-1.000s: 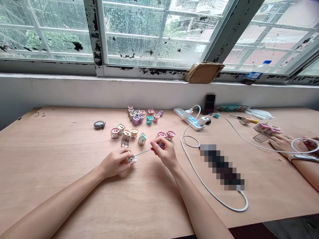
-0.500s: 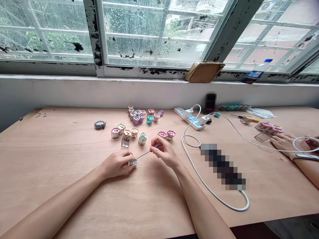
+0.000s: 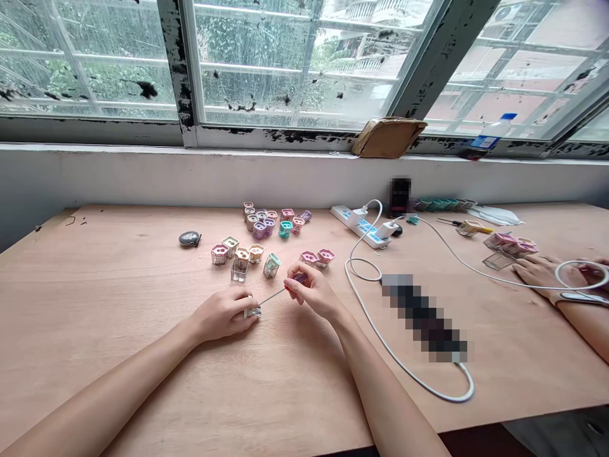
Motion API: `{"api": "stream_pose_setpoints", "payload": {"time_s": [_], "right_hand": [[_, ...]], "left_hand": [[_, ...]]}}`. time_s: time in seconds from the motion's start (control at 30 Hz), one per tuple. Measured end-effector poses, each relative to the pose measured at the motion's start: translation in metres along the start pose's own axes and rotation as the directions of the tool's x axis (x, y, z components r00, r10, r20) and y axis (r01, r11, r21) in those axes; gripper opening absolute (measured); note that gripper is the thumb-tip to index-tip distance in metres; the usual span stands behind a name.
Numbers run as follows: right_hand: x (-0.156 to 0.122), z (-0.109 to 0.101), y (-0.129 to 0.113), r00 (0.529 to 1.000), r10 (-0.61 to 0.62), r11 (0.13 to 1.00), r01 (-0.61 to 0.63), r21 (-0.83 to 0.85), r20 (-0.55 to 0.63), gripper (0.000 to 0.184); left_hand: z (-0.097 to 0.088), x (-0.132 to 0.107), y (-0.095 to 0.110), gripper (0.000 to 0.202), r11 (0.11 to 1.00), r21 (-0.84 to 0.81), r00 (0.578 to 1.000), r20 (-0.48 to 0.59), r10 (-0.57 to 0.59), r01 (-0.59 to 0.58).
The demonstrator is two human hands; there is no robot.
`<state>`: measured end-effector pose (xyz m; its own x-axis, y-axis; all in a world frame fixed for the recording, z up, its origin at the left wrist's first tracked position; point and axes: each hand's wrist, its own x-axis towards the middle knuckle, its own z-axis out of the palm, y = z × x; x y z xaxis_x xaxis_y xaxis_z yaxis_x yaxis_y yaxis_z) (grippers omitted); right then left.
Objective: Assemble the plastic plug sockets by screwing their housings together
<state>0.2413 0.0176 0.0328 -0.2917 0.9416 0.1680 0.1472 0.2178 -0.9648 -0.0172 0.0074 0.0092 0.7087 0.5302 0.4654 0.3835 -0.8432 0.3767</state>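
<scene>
- From my remote seat I see the small pale case (image 3: 254, 311) just left of the frame's lower middle; I judge it light, stiff and perhaps slick, with thin walls that could crack, so I favour a gentle hold on opposite sides.
- The left hand (image 3: 231, 311) has it pinched between fingers and thumb.
- The right hand (image 3: 311, 291) is closed around the screwdriver (image 3: 273, 296); I cannot tell whether its tip touches the case.
- Mid-frame, a mint-green case (image 3: 271, 265) stands above; right of centre lies a power strip (image 3: 368, 227).

Wd tbl (image 3: 118, 304), pale wall (image 3: 190, 178), grimy wndws (image 3: 266, 57)
</scene>
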Motion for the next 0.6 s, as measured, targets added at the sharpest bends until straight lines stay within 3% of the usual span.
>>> {"api": "stream_pose_setpoints", "payload": {"time_s": [0.2, 0.37, 0.5, 0.6], "right_hand": [[-0.001, -0.001, -0.005, 0.998, -0.035, 0.999, 0.034, 0.025, 0.045, 0.024], [-0.002, 0.001, -0.011, 0.999, -0.038, 0.994, 0.042, -0.104, 0.035, 0.025], [-0.003, 0.003, -0.012, 1.0, -0.011, 0.98, 0.006, -0.2, -0.026, 0.034], [-0.004, 0.002, -0.013, 0.999, -0.051, 0.961, 0.044, -0.272, -0.018, 0.032]], "left_hand": [[-0.001, -0.001, 0.0, 0.022, 0.992, 0.068, 0.995, -0.018, -0.101, 0.102], [-0.002, 0.0, 0.001, 0.031, 0.989, 0.101, 0.994, -0.039, -0.105, 0.108], [-0.002, 0.001, 0.002, 0.03, 0.99, 0.102, 0.995, -0.042, -0.094, 0.098], [-0.002, 0.002, 0.002, 0.028, 0.99, 0.103, 0.995, -0.037, -0.095, 0.098]]}}
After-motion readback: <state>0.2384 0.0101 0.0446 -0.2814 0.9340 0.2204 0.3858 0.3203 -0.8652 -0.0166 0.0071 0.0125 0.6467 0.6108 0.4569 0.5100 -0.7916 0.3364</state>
